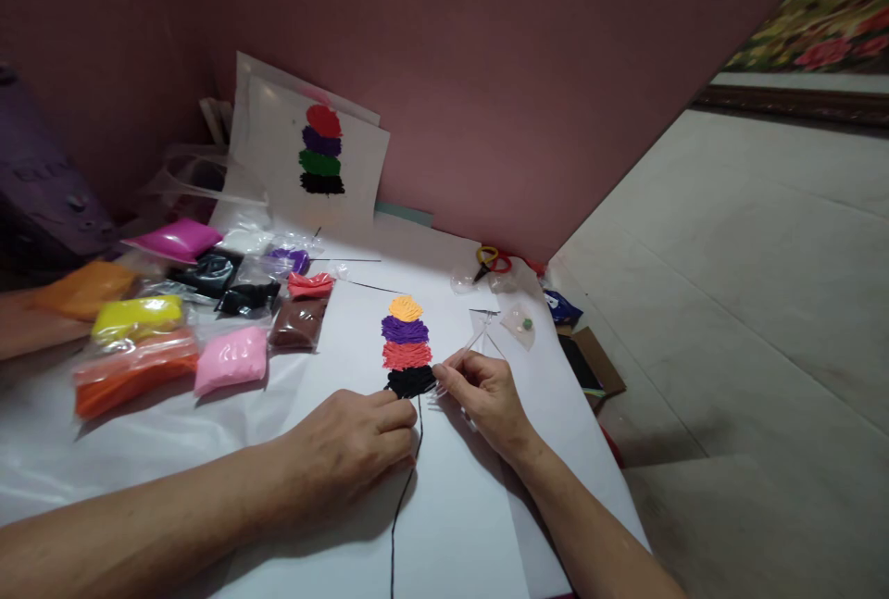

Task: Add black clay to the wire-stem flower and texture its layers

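On the white sheet (472,506) lies a stack of clay patches, and the lowest, the black patch (410,381), is where both hands meet. It sits near the middle of the sheet, with a red patch (406,355) touching it on the far side, then a purple patch (405,330) and an orange patch (406,307) at the far end. A thin black line (406,488) runs from the black patch toward the near edge.

The right hand (486,395) pinches a thin clear tool (467,348) between thumb and fingertips, its near end at the right rim of the black patch. The left hand (351,446) rests on the sheet, fingers curled together, fingertips just at the near edge of the black patch beside the line; whether it grips anything I cannot tell.

To the left lie clay packets: pink (231,358), brown (298,323), yellow (137,317), orange (135,372), magenta (181,239) and black (248,298). Against the far wall leans a card (278,164) bearing a similar stack of colours. Scissors (490,260) lie at the far right of the sheet, and a small clear bag (519,323) is near the right hand.
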`<state>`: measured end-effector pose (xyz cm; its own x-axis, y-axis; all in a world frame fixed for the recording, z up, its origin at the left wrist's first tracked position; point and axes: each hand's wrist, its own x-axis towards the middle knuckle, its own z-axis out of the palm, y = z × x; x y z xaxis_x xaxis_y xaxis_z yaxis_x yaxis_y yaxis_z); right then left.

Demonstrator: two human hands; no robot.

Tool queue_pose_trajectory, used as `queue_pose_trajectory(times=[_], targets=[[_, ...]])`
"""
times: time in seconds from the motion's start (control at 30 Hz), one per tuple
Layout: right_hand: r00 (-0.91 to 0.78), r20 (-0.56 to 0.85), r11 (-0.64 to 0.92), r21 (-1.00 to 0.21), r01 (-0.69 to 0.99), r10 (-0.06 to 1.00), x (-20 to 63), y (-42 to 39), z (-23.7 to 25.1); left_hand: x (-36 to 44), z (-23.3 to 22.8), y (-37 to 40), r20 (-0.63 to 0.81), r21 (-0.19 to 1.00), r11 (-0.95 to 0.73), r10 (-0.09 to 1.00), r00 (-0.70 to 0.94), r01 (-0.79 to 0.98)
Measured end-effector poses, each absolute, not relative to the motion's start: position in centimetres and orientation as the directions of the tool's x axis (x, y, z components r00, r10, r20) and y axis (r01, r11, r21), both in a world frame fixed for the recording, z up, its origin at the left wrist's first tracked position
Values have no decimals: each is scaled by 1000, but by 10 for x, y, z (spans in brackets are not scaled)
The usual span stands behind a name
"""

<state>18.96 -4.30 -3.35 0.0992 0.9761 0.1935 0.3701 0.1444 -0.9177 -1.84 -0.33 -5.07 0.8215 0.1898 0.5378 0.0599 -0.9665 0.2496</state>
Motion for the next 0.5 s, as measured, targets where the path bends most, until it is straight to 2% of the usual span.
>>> queue_pose_trajectory(times=[0.5], targets=[[100, 190, 125, -881, 457, 977, 189, -43, -27, -18, -45, -5, 546, 244, -968, 190, 816, 62]])
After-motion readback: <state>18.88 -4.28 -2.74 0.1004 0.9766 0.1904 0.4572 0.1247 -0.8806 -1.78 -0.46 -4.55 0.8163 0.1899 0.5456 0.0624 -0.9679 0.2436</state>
